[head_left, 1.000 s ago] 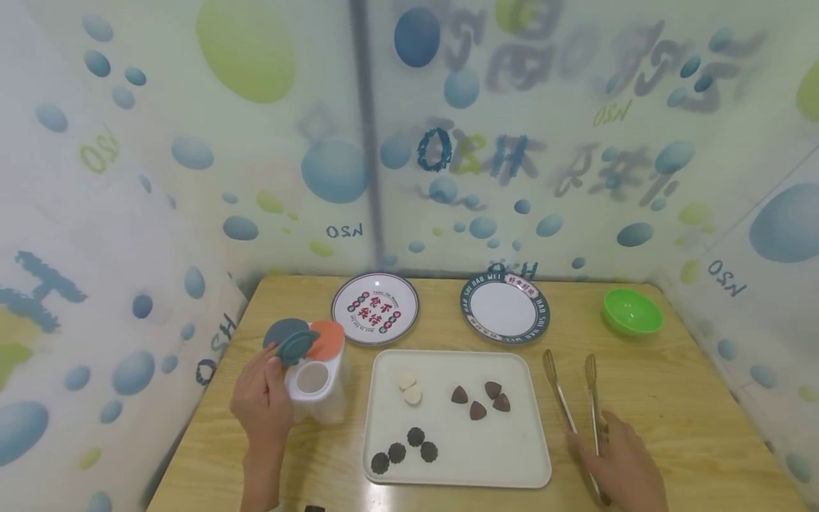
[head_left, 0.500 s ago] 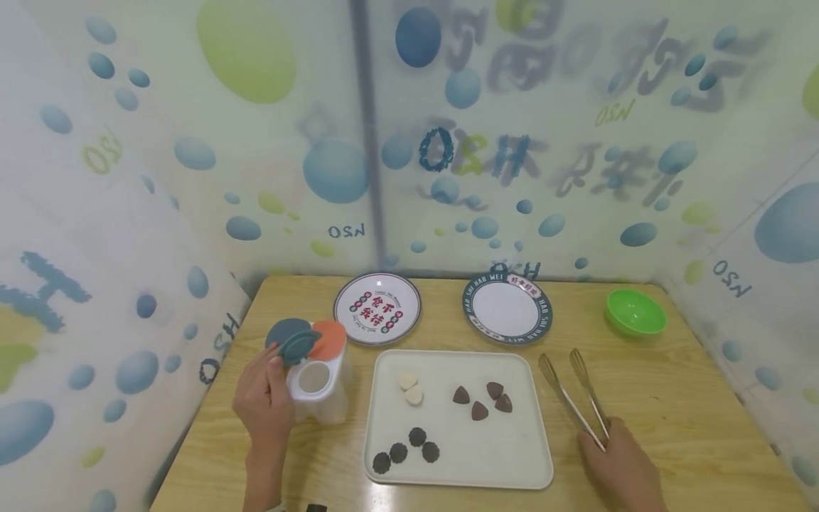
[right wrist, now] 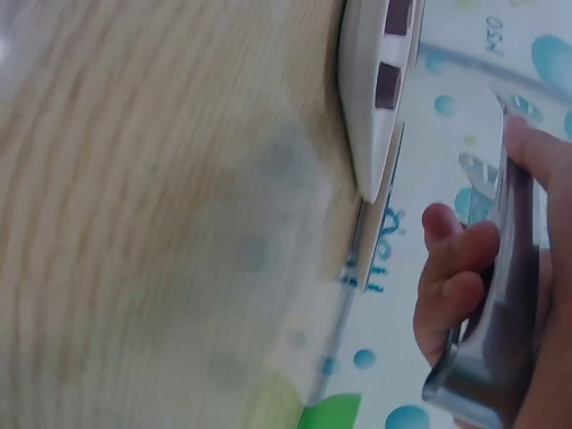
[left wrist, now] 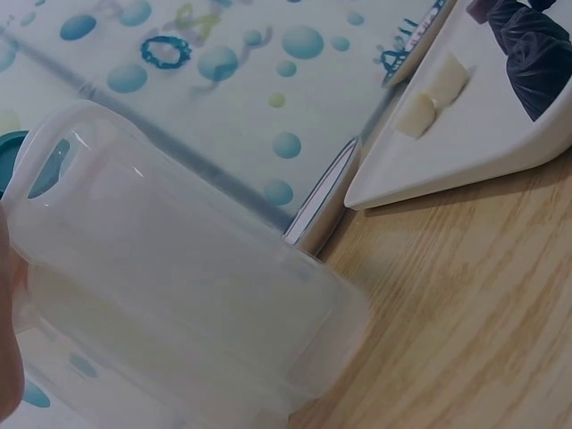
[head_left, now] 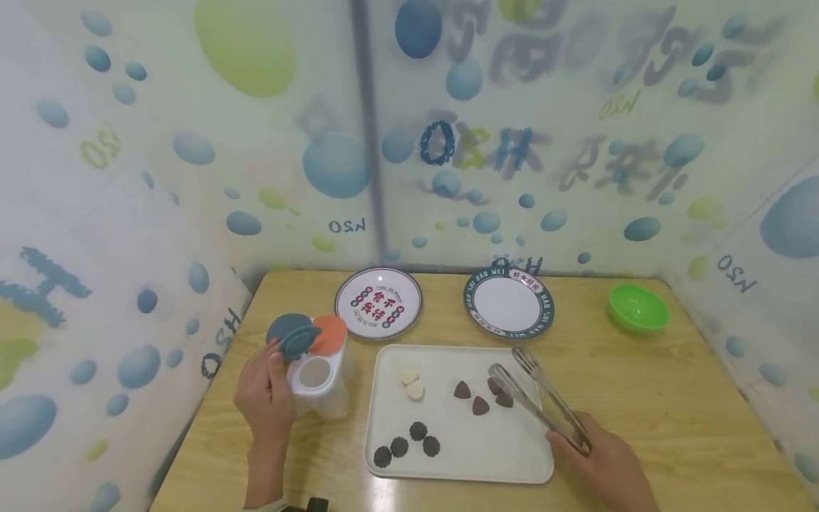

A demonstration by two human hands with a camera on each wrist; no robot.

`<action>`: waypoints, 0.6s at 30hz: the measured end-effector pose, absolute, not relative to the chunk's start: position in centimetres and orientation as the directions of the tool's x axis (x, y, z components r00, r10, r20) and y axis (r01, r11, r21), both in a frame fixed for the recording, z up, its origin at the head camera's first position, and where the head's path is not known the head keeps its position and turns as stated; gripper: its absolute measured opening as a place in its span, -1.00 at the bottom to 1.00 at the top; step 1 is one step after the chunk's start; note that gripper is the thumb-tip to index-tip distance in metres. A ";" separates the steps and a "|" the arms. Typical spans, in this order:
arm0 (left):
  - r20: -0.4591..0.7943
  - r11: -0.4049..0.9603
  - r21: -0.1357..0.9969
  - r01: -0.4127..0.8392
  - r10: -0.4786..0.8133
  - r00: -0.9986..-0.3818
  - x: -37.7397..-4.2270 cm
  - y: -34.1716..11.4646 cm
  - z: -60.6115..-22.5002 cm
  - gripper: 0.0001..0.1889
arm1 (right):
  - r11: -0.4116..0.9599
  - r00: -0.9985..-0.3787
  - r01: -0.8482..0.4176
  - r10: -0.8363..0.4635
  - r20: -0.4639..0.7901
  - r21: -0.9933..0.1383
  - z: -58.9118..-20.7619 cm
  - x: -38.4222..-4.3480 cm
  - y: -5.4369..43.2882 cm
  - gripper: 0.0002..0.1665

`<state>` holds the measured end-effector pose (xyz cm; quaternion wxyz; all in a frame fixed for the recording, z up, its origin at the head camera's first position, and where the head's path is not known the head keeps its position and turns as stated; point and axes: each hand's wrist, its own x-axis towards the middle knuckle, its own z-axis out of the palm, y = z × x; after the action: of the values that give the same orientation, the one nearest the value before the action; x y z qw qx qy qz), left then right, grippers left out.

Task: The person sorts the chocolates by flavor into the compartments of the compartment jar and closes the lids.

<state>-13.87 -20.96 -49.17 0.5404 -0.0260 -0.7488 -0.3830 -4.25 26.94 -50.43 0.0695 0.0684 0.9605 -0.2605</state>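
My left hand (head_left: 265, 395) pinches a teal lid (head_left: 298, 344), tilted up off one compartment of a translucent white container (head_left: 325, 404); that round opening is uncovered. Blue (head_left: 284, 326) and orange (head_left: 330, 336) lids cover two other compartments. The left wrist view shows the container's side (left wrist: 179, 241) up close. My right hand (head_left: 601, 459) grips metal tongs (head_left: 555, 398), spread apart above the right part of a white tray (head_left: 476, 459). The tongs' tips hover near dark brown triangular pieces (head_left: 480, 406), partly hiding some. Fluted black pieces (head_left: 431, 446) and pale round pieces (head_left: 414, 390) also lie there.
Behind the tray are a plate with red lettering (head_left: 377, 331) and a blue-rimmed plate (head_left: 507, 306). A green bowl (head_left: 638, 309) stands at the back right of the wooden table (head_left: 691, 419). Patterned walls border the back and sides.
The tongs, first beside the tray, have been gripped by my right hand, then raised and swung left over the tray's right edge. My left hand and the teal lid stay put.
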 end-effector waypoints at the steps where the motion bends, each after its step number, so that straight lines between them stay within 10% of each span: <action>1: 0.831 0.704 0.544 0.457 -0.376 -0.410 -13.9 -21.0 -49.2 -0.83 | 0.860 -0.984 0.144 0.074 -0.160 -0.489 -50.3 -4.2 26.5 -0.26; 9: 0.839 0.703 0.534 0.469 -0.372 -0.398 -13.9 -20.9 -49.1 -0.84 | 0.864 -0.988 -0.004 -0.079 -0.129 -0.503 -50.5 -3.3 24.2 -0.59; 18: 0.831 0.698 0.545 0.465 -0.377 -0.409 -14.0 -20.9 -49.1 -0.85 | 0.914 -0.981 0.059 -0.022 -0.194 -0.401 -50.8 -3.3 24.4 -0.51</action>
<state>-14.02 -20.95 -49.12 0.5430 -0.0298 -0.7443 -0.3877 -3.29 24.41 -50.77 0.0974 0.0097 0.9734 -0.2071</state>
